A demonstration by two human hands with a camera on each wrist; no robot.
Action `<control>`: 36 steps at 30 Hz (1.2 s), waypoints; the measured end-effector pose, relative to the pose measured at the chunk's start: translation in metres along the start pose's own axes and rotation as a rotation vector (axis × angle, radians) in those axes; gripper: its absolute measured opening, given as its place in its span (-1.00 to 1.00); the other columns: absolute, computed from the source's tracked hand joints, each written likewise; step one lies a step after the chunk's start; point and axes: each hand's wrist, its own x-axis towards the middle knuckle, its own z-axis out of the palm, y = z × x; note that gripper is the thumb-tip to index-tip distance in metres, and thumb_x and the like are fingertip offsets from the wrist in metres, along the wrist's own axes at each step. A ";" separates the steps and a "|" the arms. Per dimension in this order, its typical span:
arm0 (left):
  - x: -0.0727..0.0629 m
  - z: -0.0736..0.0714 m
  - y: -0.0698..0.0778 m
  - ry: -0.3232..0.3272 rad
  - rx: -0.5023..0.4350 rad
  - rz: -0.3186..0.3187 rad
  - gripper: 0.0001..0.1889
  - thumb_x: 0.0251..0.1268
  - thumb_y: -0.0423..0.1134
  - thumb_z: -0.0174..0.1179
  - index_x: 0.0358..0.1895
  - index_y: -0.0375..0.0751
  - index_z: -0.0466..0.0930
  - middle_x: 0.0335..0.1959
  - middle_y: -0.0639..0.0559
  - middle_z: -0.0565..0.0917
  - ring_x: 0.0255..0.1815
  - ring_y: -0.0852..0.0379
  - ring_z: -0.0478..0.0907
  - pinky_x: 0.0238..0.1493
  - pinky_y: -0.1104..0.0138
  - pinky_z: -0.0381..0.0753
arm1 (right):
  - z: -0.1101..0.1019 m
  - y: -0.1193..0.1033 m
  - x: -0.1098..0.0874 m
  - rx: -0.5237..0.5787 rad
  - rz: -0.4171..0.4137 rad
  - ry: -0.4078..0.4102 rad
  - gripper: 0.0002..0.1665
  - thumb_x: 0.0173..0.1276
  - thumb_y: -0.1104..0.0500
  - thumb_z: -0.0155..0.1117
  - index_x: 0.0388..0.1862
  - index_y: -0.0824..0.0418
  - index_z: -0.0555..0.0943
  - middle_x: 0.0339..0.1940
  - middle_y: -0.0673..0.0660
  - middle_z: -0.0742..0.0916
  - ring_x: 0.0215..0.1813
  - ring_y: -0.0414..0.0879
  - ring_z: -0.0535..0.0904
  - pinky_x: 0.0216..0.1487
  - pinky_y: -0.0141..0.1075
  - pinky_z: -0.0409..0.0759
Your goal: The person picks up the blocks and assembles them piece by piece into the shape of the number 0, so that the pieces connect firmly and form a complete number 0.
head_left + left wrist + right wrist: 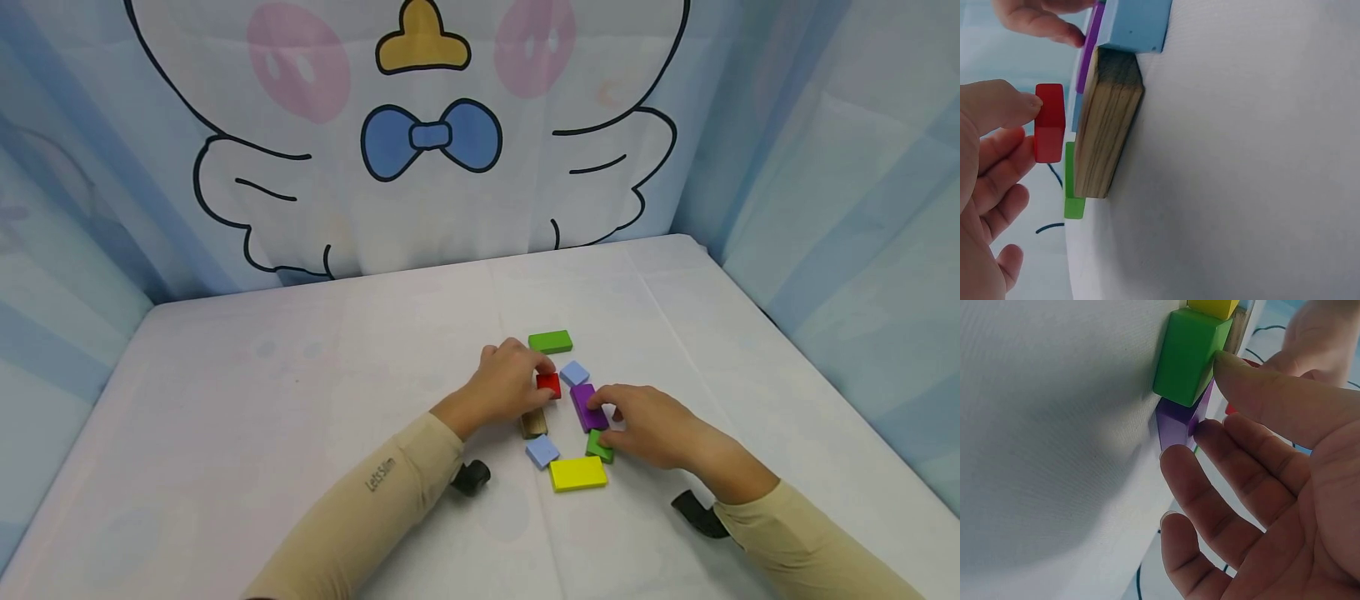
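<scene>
My left hand (504, 386) pinches a small red block (1050, 124) between thumb and fingers. In the left wrist view the block shows raised beside the wooden block (1109, 128). On the right, my right hand (660, 427) reaches over two blocks with its fingers loosely bent. Its thumb touches the small green block (1190, 356), and a fingertip is at the purple block (1175, 423). Those two blocks meet end to end. A light blue block (574, 373) sits just beyond the purple one.
Nearest me lies a yellow block (578, 474), with another light blue block (542, 452) at its far left corner. A longer green block (551, 342) lies farthest away. The blocks form a rough ring on the white tablecloth (300, 433). Patterned curtains (847, 167) surround the table.
</scene>
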 end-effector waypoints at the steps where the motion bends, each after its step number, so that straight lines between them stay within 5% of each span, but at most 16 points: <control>1: 0.000 -0.001 -0.001 0.003 0.002 -0.001 -0.63 0.32 -0.01 0.34 0.13 -0.03 0.70 -0.10 0.18 0.69 0.16 0.08 0.40 0.10 0.16 0.33 | 0.000 0.000 0.000 -0.001 0.001 -0.002 -0.52 0.21 0.14 0.53 0.09 0.20 0.61 -0.09 0.09 0.70 -0.15 -0.02 0.58 -0.09 -0.08 0.63; 20: 0.000 -0.010 -0.015 0.052 -0.015 -0.025 -0.69 0.34 -0.10 0.33 0.08 -0.07 0.69 -0.08 0.14 0.69 0.13 0.08 0.41 0.10 0.13 0.30 | 0.000 0.000 0.001 -0.003 0.014 -0.016 -0.53 0.23 0.14 0.51 0.10 0.19 0.61 -0.08 0.08 0.70 -0.14 -0.02 0.57 -0.08 -0.07 0.62; 36: 0.003 -0.009 -0.024 0.029 0.001 -0.068 -0.69 0.34 -0.13 0.32 0.10 -0.09 0.68 -0.08 0.12 0.69 0.11 0.06 0.41 0.11 0.12 0.29 | 0.000 -0.001 0.000 -0.010 0.003 0.000 -0.54 0.23 0.15 0.51 0.09 0.19 0.62 -0.11 0.08 0.69 -0.16 -0.02 0.57 -0.10 -0.08 0.62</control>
